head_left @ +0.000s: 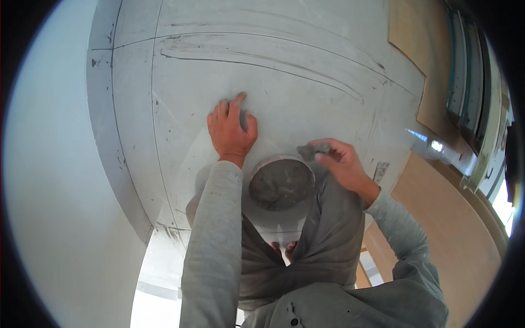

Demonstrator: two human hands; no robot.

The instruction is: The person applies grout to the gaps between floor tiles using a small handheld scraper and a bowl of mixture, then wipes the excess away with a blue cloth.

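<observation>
My left hand (pixel 231 128) rests on the pale grey marked surface (pixel 262 65) with its fingers apart and slightly bent, the index finger reaching forward. Between the fingers and thumb of my right hand (pixel 340 164) is a small grey lump (pixel 310 150), perhaps a wad of putty or a scrap of sponge; I cannot tell which. Just below that hand, between my knees, sits a round bucket (pixel 281 185) with dark grey material inside. Dark lines and smudges cross the surface above my hands.
A white wall (pixel 60 164) rises along the left. At the upper right are a plywood board (pixel 404 33) and long stacked pieces (pixel 465 71). A curved-looking tan panel (pixel 443 218) lies to the right, with bright openings near the rim.
</observation>
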